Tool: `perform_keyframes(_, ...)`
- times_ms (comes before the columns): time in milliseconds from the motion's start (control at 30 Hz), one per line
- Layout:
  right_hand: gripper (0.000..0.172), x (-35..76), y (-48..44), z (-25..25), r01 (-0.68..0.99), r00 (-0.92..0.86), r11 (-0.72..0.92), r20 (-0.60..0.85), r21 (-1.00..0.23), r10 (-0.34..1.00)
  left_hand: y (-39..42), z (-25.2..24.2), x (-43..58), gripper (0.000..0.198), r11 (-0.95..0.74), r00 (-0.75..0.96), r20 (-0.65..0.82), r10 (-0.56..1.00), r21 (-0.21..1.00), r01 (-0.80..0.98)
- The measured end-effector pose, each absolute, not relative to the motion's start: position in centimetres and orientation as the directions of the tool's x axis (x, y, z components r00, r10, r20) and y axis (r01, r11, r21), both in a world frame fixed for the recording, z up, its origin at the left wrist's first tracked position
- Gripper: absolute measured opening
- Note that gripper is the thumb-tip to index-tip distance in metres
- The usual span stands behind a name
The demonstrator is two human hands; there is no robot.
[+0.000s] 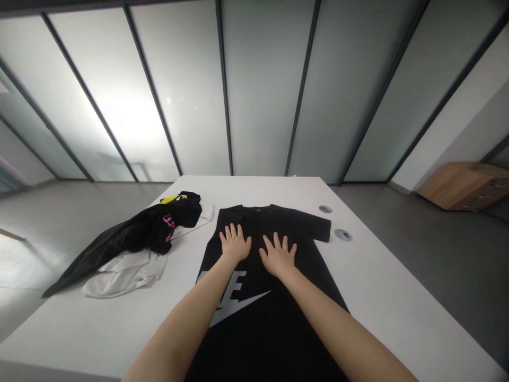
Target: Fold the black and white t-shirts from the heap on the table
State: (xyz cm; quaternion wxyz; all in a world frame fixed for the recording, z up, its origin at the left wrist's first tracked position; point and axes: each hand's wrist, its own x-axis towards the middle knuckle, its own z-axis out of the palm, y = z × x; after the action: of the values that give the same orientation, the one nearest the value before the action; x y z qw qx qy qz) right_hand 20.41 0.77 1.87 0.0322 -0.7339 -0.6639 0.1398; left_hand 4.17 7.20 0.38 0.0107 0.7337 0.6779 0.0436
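A black T-shirt (pixel 254 339) with a grey printed logo lies spread on the white table, its collar toward the far end. My left hand (pixel 234 244) rests flat on the upper left of the shirt, fingers spread, near the left sleeve. That sleeve looks folded in over the body of the shirt. On the upper right of the shirt lies my right hand (pixel 278 254), also flat with fingers apart. The right sleeve (pixel 316 227) stretches out sideways. My forearms hide part of the logo and the shirt's sides.
At the table's left edge a heap of black clothes (pixel 139 228) and white clothes (pixel 127 273) partly hangs over. Two round grey grommets (pixel 343 234) sit in the white tabletop (pixel 382 297) on the right. Beyond stand frosted glass panels (pixel 262 90) and a wooden cabinet (pixel 457 185).
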Motion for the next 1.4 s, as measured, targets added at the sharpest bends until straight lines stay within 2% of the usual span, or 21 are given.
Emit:
perform_keyframes(167,0.070,20.4,2.9,2.0,0.964,0.108,-0.137,-0.132,-0.230,0.985,9.2,1.4,4.3,0.073,-0.141,0.125,0.134,0.983,0.122,0.982)
perform_keyframes(300,0.071,20.4,4.4,1.8,0.961,0.108,-0.133,-0.114,-0.241,0.988,9.4,2.4,4.5,0.063,-0.123,0.078,0.252,0.965,0.166,0.979)
perform_keyframes(467,0.070,20.6,5.5,1.4,0.954,0.101,-0.119,-0.079,-0.274,0.992,7.8,3.3,5.2,0.067,-0.055,0.008,0.228,0.974,0.202,0.978)
perform_keyframes(600,0.070,20.9,5.8,0.8,0.941,0.089,-0.089,-0.015,-0.328,0.996,6.1,2.4,4.8,0.072,0.006,-0.033,0.152,0.988,0.179,0.984)
perform_keyframes(733,0.061,22.2,6.0,-0.2,0.871,0.107,-0.029,0.131,-0.491,0.986,4.7,0.9,3.3,0.072,0.005,-0.027,0.154,0.988,0.140,0.990)
perform_keyframes(833,0.050,23.8,6.2,-0.9,0.656,0.204,0.058,0.250,-0.752,0.946,3.9,0.7,2.4,0.069,-0.016,-0.011,0.175,0.985,0.148,0.989)
perform_keyframes(900,0.044,24.7,6.3,-1.1,0.392,0.297,0.135,0.265,-0.910,0.917,3.4,1.0,2.1,0.065,-0.034,0.003,0.182,0.983,0.168,0.985)
perform_keyframes(967,0.039,25.3,6.2,-1.2,0.093,0.381,0.183,0.205,-0.979,0.902,2.9,1.3,2.2,0.062,-0.065,0.026,0.204,0.979,0.185,0.981)
perform_keyframes(1067,0.032,25.5,6.0,-0.8,-0.273,0.416,0.193,0.066,-0.942,0.907,2.5,1.4,2.6,0.061,-0.109,0.066,0.219,0.973,0.186,0.977)
perform_keyframes(1167,0.028,25.7,5.7,-0.1,-0.504,0.380,0.157,-0.054,-0.849,0.923,2.5,1.1,2.7,0.064,-0.123,0.096,0.164,0.982,0.158,0.980)
perform_keyframes(1300,0.038,26.4,5.7,0.8,-0.663,0.325,0.039,-0.241,-0.747,0.915,2.6,0.8,2.6,0.066,-0.125,0.107,0.128,0.986,0.143,0.982)
perform_keyframes(1400,0.053,26.9,5.6,0.9,-0.674,0.261,-0.043,-0.292,-0.737,0.920,2.4,0.8,2.3,0.067,-0.119,0.101,0.132,0.986,0.142,0.983)
